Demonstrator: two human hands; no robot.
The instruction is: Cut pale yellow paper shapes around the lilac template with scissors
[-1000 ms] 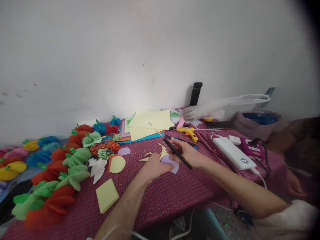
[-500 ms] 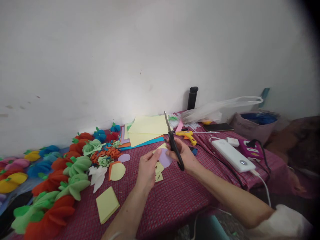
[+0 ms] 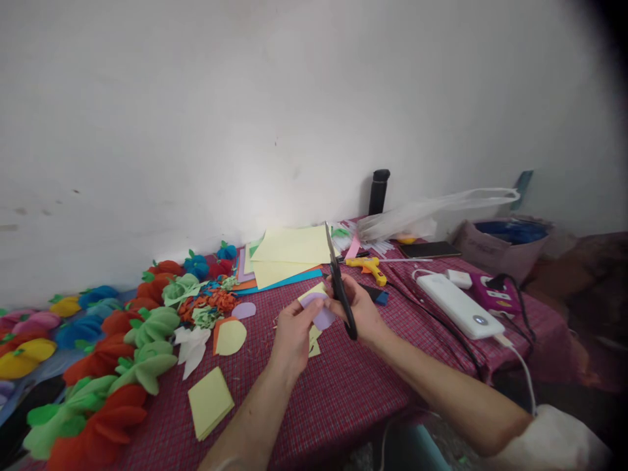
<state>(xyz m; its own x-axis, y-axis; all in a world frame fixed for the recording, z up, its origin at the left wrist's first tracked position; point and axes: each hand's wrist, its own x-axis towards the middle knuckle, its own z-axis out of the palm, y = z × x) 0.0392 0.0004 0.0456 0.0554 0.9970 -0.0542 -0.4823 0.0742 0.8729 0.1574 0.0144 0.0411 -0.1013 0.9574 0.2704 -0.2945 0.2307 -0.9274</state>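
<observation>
My left hand [image 3: 297, 329] pinches a rounded lilac piece [image 3: 322, 316] together with a pale yellow piece [image 3: 313, 292] behind it. Black-handled scissors [image 3: 341, 288] hang in my right hand [image 3: 362, 309], blades pointing up and away. The right fingertips also reach the edge of the lilac piece. Below the hands, a yellow scrap [image 3: 314, 347] lies on the table, partly covered. To the left are a cut yellow piece with a rounded end [image 3: 231, 337], a small lilac piece [image 3: 244, 310] and a stack of yellow rectangles [image 3: 211, 403].
Colourful pumpkin-like felt shapes [image 3: 152, 325] fill the left side. Large yellow sheets [image 3: 289, 247] lie by the wall. On the right are a yellow glue gun [image 3: 369, 269], a white power bank [image 3: 456, 305], a purple power strip [image 3: 495, 297], cables and a black bottle [image 3: 378, 191].
The lilac piece has turned and shifted slightly left in my fingers, with more of the yellow one showing above it. The scissors have moved a little and stay in my right hand.
</observation>
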